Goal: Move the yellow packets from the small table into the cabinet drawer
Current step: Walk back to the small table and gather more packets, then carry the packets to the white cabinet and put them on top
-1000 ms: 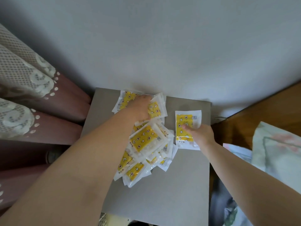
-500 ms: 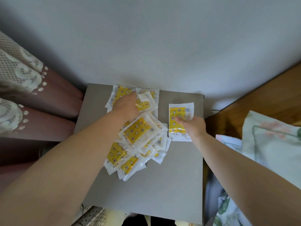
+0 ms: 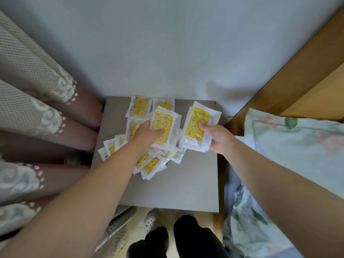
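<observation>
head view. a small grey table (image 3: 176,187) is seen at frame centre, set against a pale wall (image 3: 167,43). yellow packets are spread over its upper half only.

left hand (image 3: 147,135), just left of centre: closed around the left stack (image 3: 164,121) of packets. the thumb is laid across the yellow face and the other fingers are curled round the stack's left edge. the stack is held up off the table, tilted toward the camera, above the loose pile (image 3: 150,164).

right hand (image 3: 217,138), right of centre: closed around the right stack (image 3: 197,123). the thumb is pressed on the yellow face and the fingers are wrapped under the stack's right edge. this stack is held near the table's upper right corner. whether its lower edge touches the table cannot be told.

the 2 stacks are held side by side, close but apart.

the loose pile is left on the table below and left of the left hand, overlapping, partly hidden by the left forearm. 2 flat packets (image 3: 138,108) are seen at the table's back edge, near the wall.

rest: a patterned curtain (image 3: 28,90) fills the left of the frame. a wooden bed frame (image 3: 297,71) is seen at upper right, with floral bedding (image 3: 297,142) below it. dark trouser legs (image 3: 186,237) and a white slipper (image 3: 150,220) are seen at bottom centre.
</observation>
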A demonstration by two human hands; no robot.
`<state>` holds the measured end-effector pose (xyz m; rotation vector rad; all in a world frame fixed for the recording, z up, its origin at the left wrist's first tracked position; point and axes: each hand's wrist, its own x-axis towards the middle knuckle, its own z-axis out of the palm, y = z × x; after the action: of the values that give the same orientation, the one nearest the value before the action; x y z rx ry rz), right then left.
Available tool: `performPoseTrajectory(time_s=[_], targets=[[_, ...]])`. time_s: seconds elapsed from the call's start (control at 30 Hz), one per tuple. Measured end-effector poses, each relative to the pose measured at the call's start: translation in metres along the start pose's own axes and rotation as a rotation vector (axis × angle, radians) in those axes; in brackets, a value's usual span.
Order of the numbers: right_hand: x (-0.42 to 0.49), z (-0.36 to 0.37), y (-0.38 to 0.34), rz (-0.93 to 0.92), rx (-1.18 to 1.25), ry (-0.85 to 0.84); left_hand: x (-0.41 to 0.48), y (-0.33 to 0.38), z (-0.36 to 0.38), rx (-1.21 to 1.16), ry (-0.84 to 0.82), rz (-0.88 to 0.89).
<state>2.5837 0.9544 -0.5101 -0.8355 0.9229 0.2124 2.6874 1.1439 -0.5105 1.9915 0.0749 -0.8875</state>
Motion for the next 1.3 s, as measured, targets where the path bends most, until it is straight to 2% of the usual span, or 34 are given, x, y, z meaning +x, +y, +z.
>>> performPoseTrajectory(time_s=[0.07, 0.2, 0.4, 0.53, 0.6, 0.9, 1.1, 1.3], targets=[[-0.021, 0.012, 0.008, 0.016, -0.018, -0.011, -0.026, -0.002, 0.006, -0.091, -0.032, -0.033], [-0.062, 0.029, 0.035, -0.011, -0.081, 0.098, -0.072, -0.004, 0.006, -0.277, -0.112, -0.025], [-0.119, 0.04, 0.092, -0.055, -0.202, 0.325, -0.136, -0.028, -0.01, -0.252, -0.216, -0.034], [-0.166, 0.041, 0.149, -0.049, -0.121, 0.391, -0.168, -0.069, -0.019, -0.218, -0.347, -0.161], [-0.188, 0.037, 0.184, -0.062, -0.046, 0.408, -0.187, -0.088, -0.02, -0.2, -0.396, -0.168], [-0.294, -0.005, 0.347, 0.011, 0.295, 0.675, -0.29, -0.168, 0.016, 0.193, -0.673, -0.152], [-0.363, -0.033, 0.454, 0.034, 0.469, 0.886, -0.363, -0.221, 0.056, 0.489, -0.791, -0.09], [-0.449, -0.05, 0.572, -0.01, 0.715, 0.946, -0.465, -0.282, 0.089, 0.695, -0.944, 0.034]])
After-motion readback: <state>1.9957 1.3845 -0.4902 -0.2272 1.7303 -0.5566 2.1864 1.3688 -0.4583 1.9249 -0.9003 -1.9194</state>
